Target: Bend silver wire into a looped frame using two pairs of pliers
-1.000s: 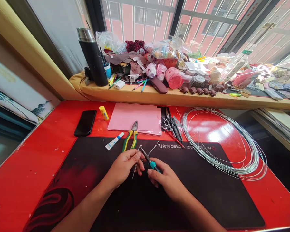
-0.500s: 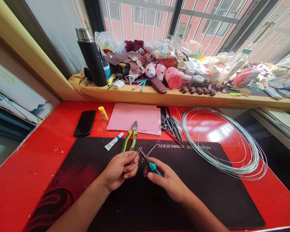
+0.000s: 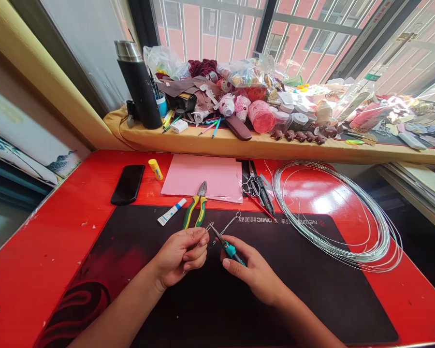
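My left hand (image 3: 181, 253) is closed in a pinch on a thin bent piece of wire (image 3: 207, 227) over the black desk mat (image 3: 311, 270). My right hand (image 3: 252, 270) grips small teal-handled pliers (image 3: 226, 245), whose dark tip points up-left and meets the wire just above my left fingers. Another short wire with a looped end (image 3: 229, 223) lies on the mat just behind the hands.
Green-and-yellow pliers (image 3: 195, 207), a white tube (image 3: 171, 211), pink paper (image 3: 203, 176), scissors (image 3: 255, 188), a glue stick (image 3: 155, 169) and a black phone (image 3: 128, 184) lie behind the hands. A large wire coil (image 3: 339, 212) sits at right. The cluttered sill (image 3: 239, 140) holds a black flask (image 3: 139, 84).
My left hand has curled tighter on the wire and drawn slightly toward me. The wire's long tail, which hung below the fingers, no longer shows. My right hand has shifted a little right.
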`<state>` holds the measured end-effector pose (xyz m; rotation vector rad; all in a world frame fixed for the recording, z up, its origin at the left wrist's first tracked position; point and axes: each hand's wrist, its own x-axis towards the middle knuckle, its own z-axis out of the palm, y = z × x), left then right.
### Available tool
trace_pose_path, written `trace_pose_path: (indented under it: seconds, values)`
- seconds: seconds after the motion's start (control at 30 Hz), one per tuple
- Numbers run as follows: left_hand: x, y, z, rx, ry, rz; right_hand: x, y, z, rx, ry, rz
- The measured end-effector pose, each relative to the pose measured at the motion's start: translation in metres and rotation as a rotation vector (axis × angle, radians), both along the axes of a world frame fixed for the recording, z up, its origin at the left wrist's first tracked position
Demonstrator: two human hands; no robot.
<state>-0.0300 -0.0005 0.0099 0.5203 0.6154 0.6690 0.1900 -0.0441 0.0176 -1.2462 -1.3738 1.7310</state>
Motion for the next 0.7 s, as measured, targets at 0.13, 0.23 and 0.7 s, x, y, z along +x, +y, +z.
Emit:
trace_pose_path:
  seconds: [0.13, 0.23, 0.7]
  values:
    - [-0.0018, 0.0019, -0.0005, 0.025, 0.046, -0.021, 0.0008, 0.0008, 0.0003, 0.002, -0.029, 0.000]
    - [-0.0028, 0.0022, 0.0006, 0.039, 0.090, -0.023, 0.0015, 0.0013, 0.0000, 0.009, -0.056, 0.003]
    - [-0.0016, 0.0029, 0.0025, 0.116, 0.249, -0.015, 0.0029, 0.0030, 0.0051, 0.032, -0.088, 0.024]
